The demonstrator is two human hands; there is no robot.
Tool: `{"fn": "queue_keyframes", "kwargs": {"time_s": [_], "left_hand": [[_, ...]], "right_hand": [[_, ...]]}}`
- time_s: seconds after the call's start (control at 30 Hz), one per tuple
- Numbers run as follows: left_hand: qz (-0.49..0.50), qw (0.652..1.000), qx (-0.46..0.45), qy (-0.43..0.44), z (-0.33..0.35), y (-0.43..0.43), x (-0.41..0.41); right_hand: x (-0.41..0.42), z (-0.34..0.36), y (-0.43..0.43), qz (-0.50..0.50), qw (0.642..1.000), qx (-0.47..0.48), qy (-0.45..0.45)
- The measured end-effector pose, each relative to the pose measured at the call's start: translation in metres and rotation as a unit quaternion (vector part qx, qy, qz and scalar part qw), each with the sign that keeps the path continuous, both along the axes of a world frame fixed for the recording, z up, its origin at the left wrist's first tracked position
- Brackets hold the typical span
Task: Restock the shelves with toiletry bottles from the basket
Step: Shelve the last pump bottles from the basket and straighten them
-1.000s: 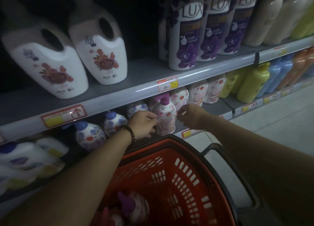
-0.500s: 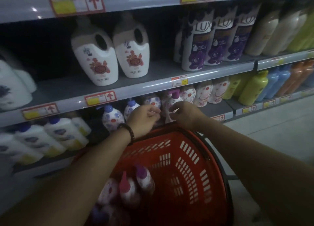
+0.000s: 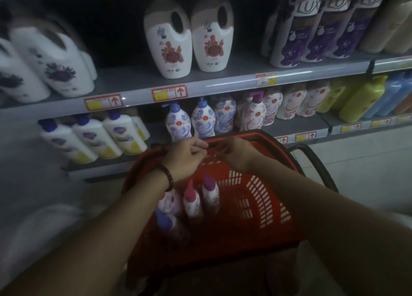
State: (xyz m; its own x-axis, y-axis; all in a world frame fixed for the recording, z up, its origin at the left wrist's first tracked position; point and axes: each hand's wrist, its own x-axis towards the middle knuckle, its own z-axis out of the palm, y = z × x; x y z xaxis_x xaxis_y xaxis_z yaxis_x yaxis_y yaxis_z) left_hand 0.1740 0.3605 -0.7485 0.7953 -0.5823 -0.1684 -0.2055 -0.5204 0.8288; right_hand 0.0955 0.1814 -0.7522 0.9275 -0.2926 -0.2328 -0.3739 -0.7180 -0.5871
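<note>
The left hand (image 3: 186, 158) and right hand (image 3: 237, 155) are hovering empty and loose over the basket (image 3: 267, 206), likely going for its bottles (image 3: 191, 204).

Floral pump bottles (image 3: 191, 202), perhaps four, roughly upright in red basket (image 3: 263, 202) below stocked shelf (image 3: 223, 89).

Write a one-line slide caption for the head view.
Left hand and right hand over a red basket of floral pump bottles, facing stocked toiletry shelves.
</note>
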Motion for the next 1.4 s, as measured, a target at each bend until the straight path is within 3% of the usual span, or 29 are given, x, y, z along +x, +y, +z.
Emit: {"fn": "queue_keyframes", "kwargs": {"time_s": [0.33,0.5,0.73,1.1,1.4], "left_hand": [[0.009,0.998,0.051,0.036,-0.026,0.026,-0.014],[-0.015,0.995,0.099,0.014,-0.036,0.028,-0.019],[-0.043,0.987,0.134,0.073,-0.047,0.023,-0.025],[-0.083,0.968,0.205,0.115,-0.07,0.027,-0.022],[-0.093,0.973,0.178,0.115,-0.08,0.028,-0.019]], "right_hand": [[0.001,-0.026,0.046,0.024,0.996,-0.028,0.081],[-0.004,-0.045,0.048,0.032,0.994,-0.033,0.103],[-0.016,-0.083,0.055,0.005,0.99,-0.024,0.14],[-0.012,-0.106,0.058,0.009,0.993,-0.004,0.116],[-0.011,-0.11,0.059,0.012,0.992,-0.04,0.119]]}}
